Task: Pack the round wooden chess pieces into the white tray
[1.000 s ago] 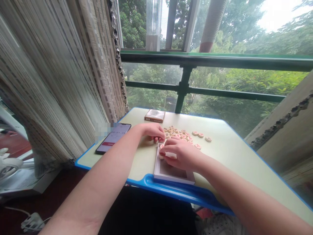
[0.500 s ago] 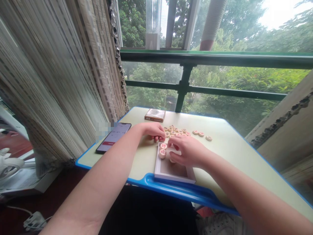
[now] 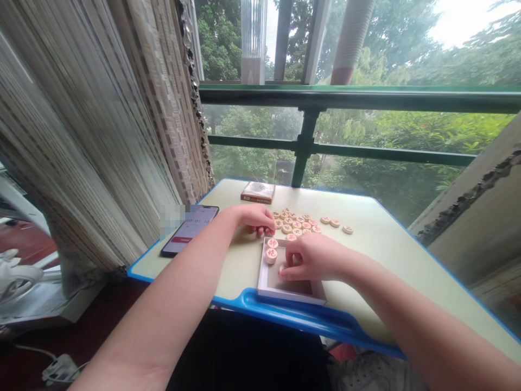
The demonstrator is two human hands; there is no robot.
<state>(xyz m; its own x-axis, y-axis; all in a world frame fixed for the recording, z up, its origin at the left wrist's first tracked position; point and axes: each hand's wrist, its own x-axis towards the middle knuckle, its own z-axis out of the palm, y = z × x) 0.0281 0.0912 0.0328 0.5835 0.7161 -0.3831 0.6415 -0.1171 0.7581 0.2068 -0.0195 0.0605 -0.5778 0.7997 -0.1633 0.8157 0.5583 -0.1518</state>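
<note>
Right hand [image 3: 311, 256]: over the open box [image 3: 291, 297], thumb and fingers bent toward each other around one piece [image 3: 281, 268] (mostly covered, so I cannot tell whether it is gripped or only touched)
Left hand [image 3: 257, 218]: resting beyond and to the left of the right hand, fingers loosely curled (I cannot tell whether anything sits under them)
Open box: shallow and pale-walled, lying under the right hand and nearer the body than the left hand
Piece at the fingers: low inside the box, by the right hand's thumb tip
Paired pieces [image 3: 272, 251]: inside the box, left of the right hand, one just beyond the other (both with red characters facing up)
Pile of pieces [image 3: 297, 225]: round, loosely gathered on the tabletop [image 3: 382, 260], right of the left hand and beyond the right one
Stray pieces [image 3: 334, 223]: three, farther right than the pile, beyond the right hand (two side by side, the third a little apart)
Flat case [image 3: 258, 191]: beyond the left hand, near the tabletop's far edge
Phone [image 3: 181, 239]: left of the left hand, partly behind that forearm (large digits on its screen)
Curtain [image 3: 101, 108]: well to the left of both hands
Railing [image 3: 366, 100]: beyond both hands, past the tabletop
</note>
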